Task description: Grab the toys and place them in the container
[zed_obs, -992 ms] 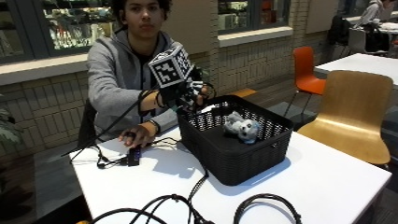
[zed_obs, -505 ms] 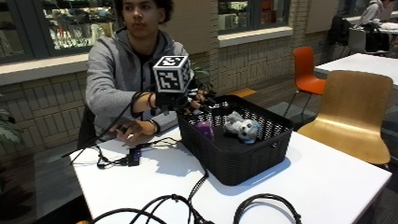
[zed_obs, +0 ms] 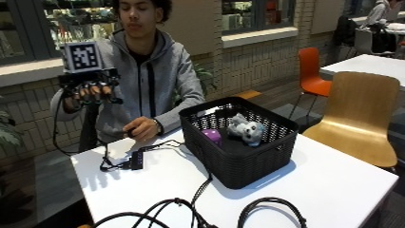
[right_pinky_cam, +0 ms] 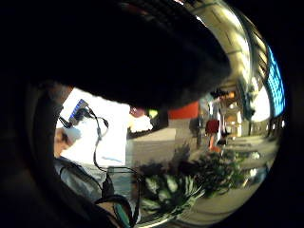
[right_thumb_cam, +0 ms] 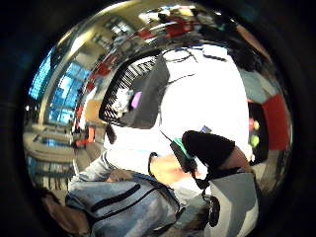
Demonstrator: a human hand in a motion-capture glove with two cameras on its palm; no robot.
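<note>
At the left of the frame my gloved right hand [zed_obs: 91, 91] is raised beside my shoulder, fingers loosely spread and holding nothing. My bare left hand [zed_obs: 141, 128] rests on the white table [zed_obs: 329, 180]. At centre the black woven basket [zed_obs: 237, 142] holds a grey-and-white plush toy [zed_obs: 246, 128] and, just beside it, a small purple toy [zed_obs: 212, 136]. Brick walls, windows, wooden chair [zed_obs: 364, 116] at the right.

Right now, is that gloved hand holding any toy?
No. The gloved right hand is raised beside the table, holding nothing; the grey plush toy and purple toy lie in the black basket.
</note>
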